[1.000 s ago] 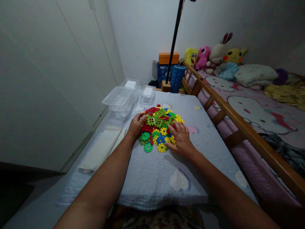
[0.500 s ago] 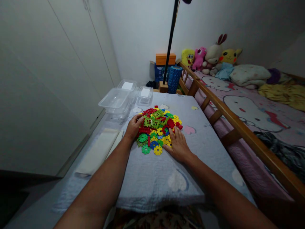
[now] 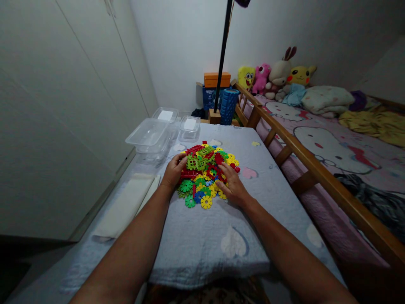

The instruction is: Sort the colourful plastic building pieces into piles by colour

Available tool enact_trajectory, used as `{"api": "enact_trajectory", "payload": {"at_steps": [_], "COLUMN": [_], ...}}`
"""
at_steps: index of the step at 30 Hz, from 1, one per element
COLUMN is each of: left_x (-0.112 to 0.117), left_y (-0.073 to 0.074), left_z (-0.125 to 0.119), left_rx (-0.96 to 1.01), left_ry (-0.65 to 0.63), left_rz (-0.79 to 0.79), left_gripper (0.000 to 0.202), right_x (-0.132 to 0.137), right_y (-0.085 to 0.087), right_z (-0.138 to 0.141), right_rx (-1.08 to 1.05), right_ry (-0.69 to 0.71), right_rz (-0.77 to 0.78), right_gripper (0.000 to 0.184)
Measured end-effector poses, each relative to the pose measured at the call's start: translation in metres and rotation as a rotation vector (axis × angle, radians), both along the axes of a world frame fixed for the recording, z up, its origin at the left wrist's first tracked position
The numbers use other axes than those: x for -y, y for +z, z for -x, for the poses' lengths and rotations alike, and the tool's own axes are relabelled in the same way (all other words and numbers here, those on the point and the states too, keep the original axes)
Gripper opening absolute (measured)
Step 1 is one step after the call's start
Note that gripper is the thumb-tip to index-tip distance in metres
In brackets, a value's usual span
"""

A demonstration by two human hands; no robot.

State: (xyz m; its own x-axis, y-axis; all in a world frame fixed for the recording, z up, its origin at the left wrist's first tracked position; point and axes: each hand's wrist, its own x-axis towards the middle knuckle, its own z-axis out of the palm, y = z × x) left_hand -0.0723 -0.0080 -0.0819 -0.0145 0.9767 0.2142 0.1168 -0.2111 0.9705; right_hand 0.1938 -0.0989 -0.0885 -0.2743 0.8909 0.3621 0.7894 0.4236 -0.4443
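A pile of flat plastic building pieces (image 3: 205,169) in red, green, yellow and blue lies on the pale blue quilted surface (image 3: 202,236). My left hand (image 3: 173,171) rests against the pile's left side, fingers curled over green and red pieces. My right hand (image 3: 231,182) lies on the pile's right side, fingers spread over the pieces and touching a red one. Neither hand has lifted a piece clear of the heap.
Clear plastic containers (image 3: 152,134) and two smaller tubs (image 3: 189,126) stand beyond the pile at the left. A folded white cloth (image 3: 126,204) lies at the left edge. A wooden bed rail (image 3: 300,156) runs along the right; plush toys (image 3: 275,76) sit at the far wall. A black pole (image 3: 221,55) stands behind.
Both hands have drawn closer together, pushing the pieces into a tighter heap. The right hand has slid inward over the pile. The camera has tilted slightly.
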Motion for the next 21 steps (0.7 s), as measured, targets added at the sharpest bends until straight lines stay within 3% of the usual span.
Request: {"api": "enact_trajectory", "payload": {"at_steps": [4, 7, 10, 14, 21], "left_x": [-0.001, -0.003, -0.004, -0.002, -0.001], "left_y": [-0.002, -0.004, -0.004, -0.003, -0.002], "left_z": [0.000, 0.001, 0.001, 0.001, 0.000], "left_rx": [-0.003, 0.000, -0.007, -0.009, -0.008], "left_ry": [-0.002, -0.003, -0.004, 0.005, -0.001], "left_rz": [-0.003, 0.001, -0.006, -0.006, 0.011], "left_gripper": [0.046, 0.046, 0.046, 0.047, 0.049], "right_x": [-0.019, -0.044, -0.065, -0.077, -0.075], "right_y": [0.011, 0.018, 0.020, 0.018, 0.016], "right_z": [-0.016, -0.028, -0.033, -0.025, -0.014], "right_rx": [0.018, 0.098, 0.155, 0.142, 0.052], "right_ry": [-0.213, -0.403, -0.497, -0.479, -0.307], "right_rz": [-0.013, 0.116, 0.270, 0.291, 0.223], "right_gripper": [0.053, 0.054, 0.055, 0.057, 0.059]}}
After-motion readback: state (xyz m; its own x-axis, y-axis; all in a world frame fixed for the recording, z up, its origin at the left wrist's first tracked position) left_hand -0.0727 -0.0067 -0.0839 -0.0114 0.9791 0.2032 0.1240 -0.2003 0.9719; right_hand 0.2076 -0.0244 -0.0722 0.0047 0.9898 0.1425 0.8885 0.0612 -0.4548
